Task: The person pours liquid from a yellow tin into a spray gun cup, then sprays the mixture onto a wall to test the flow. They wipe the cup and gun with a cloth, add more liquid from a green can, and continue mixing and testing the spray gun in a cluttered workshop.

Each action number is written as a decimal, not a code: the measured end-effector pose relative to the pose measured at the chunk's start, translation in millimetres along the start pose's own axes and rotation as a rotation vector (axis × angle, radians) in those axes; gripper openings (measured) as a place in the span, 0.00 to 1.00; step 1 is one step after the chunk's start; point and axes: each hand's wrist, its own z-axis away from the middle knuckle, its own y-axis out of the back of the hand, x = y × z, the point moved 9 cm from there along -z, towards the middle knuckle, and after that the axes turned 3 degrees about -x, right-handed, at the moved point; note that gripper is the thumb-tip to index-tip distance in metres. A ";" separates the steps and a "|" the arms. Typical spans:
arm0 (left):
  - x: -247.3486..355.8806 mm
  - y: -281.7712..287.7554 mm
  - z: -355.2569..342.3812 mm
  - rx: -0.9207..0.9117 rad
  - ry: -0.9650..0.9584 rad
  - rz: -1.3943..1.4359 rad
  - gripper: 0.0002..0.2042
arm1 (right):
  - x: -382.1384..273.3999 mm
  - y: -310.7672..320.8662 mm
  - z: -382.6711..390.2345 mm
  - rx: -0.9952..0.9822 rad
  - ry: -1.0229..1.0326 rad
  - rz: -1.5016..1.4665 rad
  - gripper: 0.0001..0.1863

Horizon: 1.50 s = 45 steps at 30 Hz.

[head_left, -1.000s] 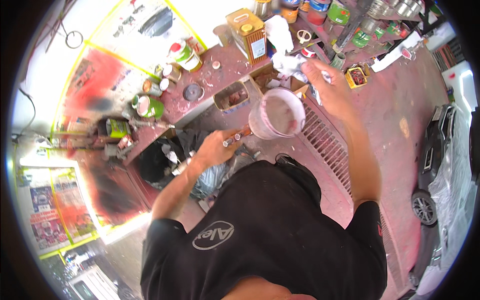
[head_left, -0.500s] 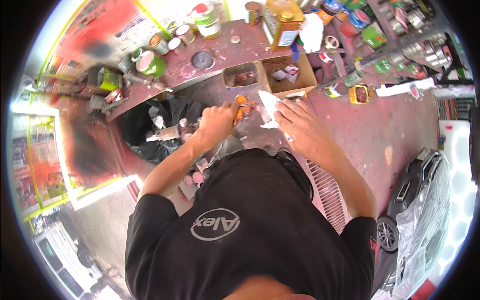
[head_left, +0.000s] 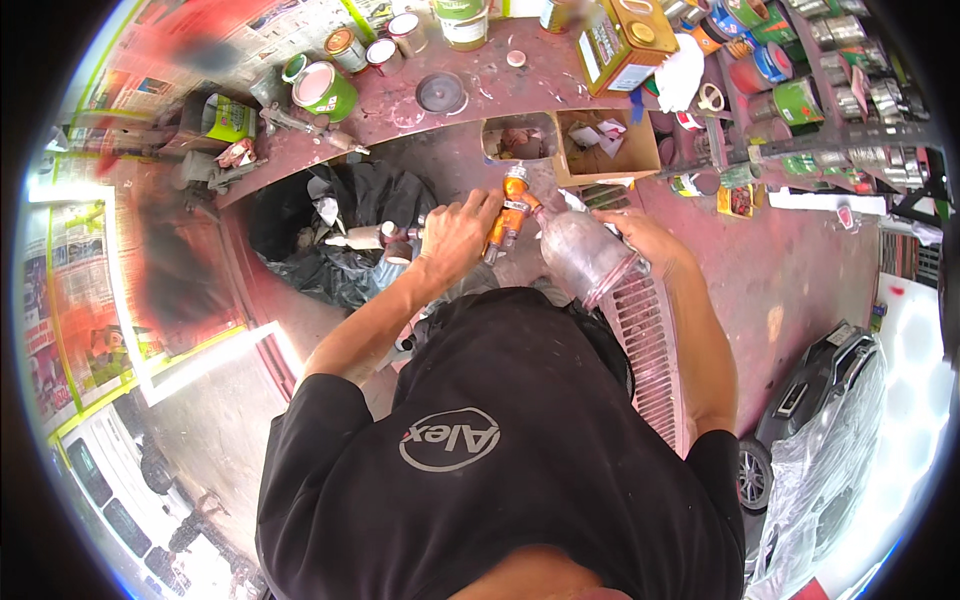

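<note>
My left hand (head_left: 457,238) is closed on an orange-gold spray gun (head_left: 514,203), held upright in front of my shirt. A cloudy, pink-stained paint cup (head_left: 585,252) is joined to the gun and tilts down to the right. My right hand (head_left: 650,245) curls against the cup's right side, its fingertips at the upper edge and some fingers hidden behind it. White paper no longer shows beyond that hand; whether it lies under the palm cannot be seen. Left of my left hand is a greyish, nozzle-like tool (head_left: 362,238), close to black plastic sheeting (head_left: 380,190).
Ahead, a paint-stained bench (head_left: 400,125) carries paint cans (head_left: 325,90), a round dark lid (head_left: 441,95) and a gold metal can (head_left: 627,45). An open cardboard box (head_left: 612,172) is at its front edge. Shelves of cans (head_left: 800,100) stand right; a floor grate (head_left: 645,340) lies below.
The spray gun and cup have come into fuller view, with the cup tilted right. My right hand has moved from atop the white paper to the cup's right side; the paper is out of sight.
</note>
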 end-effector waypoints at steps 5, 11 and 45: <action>-23.4 -5.8 -19.9 0.079 0.095 0.312 0.38 | 10.9 -51.6 -34.2 -0.273 0.102 -0.826 0.30; -96.8 3.5 -74.2 0.291 0.128 0.783 0.19 | 23.7 -49.4 -59.5 0.120 0.001 -0.849 0.23; -591.2 -6.7 76.3 1.141 1.251 0.637 0.22 | 60.5 16.0 -79.4 0.451 -0.211 -0.737 0.19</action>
